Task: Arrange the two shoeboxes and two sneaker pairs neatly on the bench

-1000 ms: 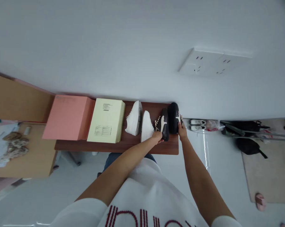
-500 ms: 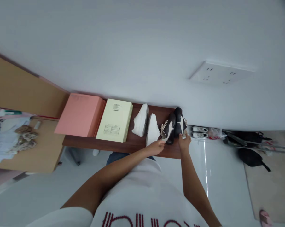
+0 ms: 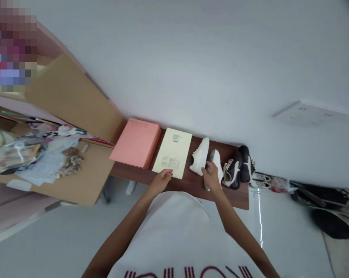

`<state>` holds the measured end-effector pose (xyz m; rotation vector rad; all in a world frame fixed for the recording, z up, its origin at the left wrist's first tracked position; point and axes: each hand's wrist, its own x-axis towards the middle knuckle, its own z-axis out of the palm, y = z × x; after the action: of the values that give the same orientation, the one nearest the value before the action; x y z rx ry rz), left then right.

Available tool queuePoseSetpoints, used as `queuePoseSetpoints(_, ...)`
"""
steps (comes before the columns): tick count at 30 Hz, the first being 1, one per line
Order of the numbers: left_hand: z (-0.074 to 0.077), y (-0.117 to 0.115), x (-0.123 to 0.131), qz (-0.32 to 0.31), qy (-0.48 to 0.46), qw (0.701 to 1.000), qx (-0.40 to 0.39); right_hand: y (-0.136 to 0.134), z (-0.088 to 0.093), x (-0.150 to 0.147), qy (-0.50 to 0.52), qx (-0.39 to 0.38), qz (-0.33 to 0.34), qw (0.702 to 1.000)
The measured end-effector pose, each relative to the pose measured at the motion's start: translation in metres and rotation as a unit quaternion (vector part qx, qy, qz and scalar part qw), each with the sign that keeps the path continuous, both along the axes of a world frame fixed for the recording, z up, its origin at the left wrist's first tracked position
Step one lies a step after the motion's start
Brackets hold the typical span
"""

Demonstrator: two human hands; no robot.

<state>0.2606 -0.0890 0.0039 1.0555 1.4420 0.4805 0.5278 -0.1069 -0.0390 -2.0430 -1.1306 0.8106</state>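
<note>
My right hand (image 3: pixel 211 177) wraps over a white sneaker (image 3: pixel 216 166), which lies tilted with its grey sole partly showing. A second white sneaker (image 3: pixel 200 156) sits just left of it on the dark wooden bench (image 3: pixel 186 181). My left hand (image 3: pixel 163 180) rests flat at the front edge of a pale yellow shoebox (image 3: pixel 173 152), fingers on its lid. Left of that box lies a salmon-pink box (image 3: pixel 135 143). To the right stand a black-and-white shoe (image 3: pixel 232 173) and its partner (image 3: pixel 246 164), untouched by either hand.
A white wall with a socket plate (image 3: pixel 310 114) rises behind the bench. On the left, a wooden desk (image 3: pixel 93 181) holds papers and bags. Past the bench's right end, white shoes (image 3: pixel 260 180) and a black bag (image 3: pixel 331 224) are on the floor.
My hands have moved left from the dark shoes. The right hand now holds a white sneaker, and the left hand has reached the yellow box. The view has also swung, shifting the bench right.
</note>
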Motion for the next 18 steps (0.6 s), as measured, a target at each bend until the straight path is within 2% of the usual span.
queuePoseSetpoints(5, 0.006, 0.017, -0.057, -0.006, -0.008, 0.999, 0.05, 0.025, 0.018, -0.116, 0.093, 0.012, 0.076, 0.993)
queuePoseSetpoints(9, 0.005, 0.032, -0.112, 0.034, 0.035, 0.997, 0.065, 0.033, 0.027, -0.187, 0.154, -0.029, 0.082, 0.984)
queuePoseSetpoints(12, -0.001, 0.039, -0.161, 0.08, 0.05, 0.994, 0.057, 0.037, 0.032, -0.223, 0.19, -0.064, 0.055, 0.978)
queuePoseSetpoints(15, -0.008, 0.047, -0.207, 0.083, 0.017, 0.996, 0.034, 0.037, 0.034, -0.245, 0.217, -0.085, 0.023, 0.972)
queuePoseSetpoints(18, -0.014, 0.059, -0.242, 0.079, 0.013, 0.996, 0.029, 0.035, 0.032, -0.258, 0.23, -0.105, 0.0, 0.968)
